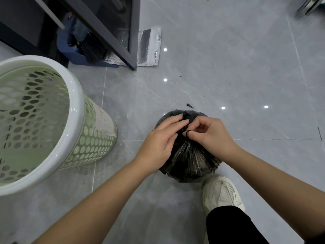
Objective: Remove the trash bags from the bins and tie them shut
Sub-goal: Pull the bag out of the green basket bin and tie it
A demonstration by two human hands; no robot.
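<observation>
A full black trash bag (190, 161) sits on the grey tiled floor in front of me, its top gathered into a tight neck. My left hand (161, 140) holds the twisted end of the bag's top between its fingertips. My right hand (211, 136) pinches the neck, with a strand of the black plastic looped around one finger. To the left stands the pale green perforated bin (73, 110) with a white rim; no bag lines it.
A dark metal frame (109, 32) with a blue dustpan and brush (82, 48) stands at the back left, a silver foil mat (149, 48) beside it. My cream shoe (221, 192) is just behind the bag. A small black scrap (190, 105) lies on the floor.
</observation>
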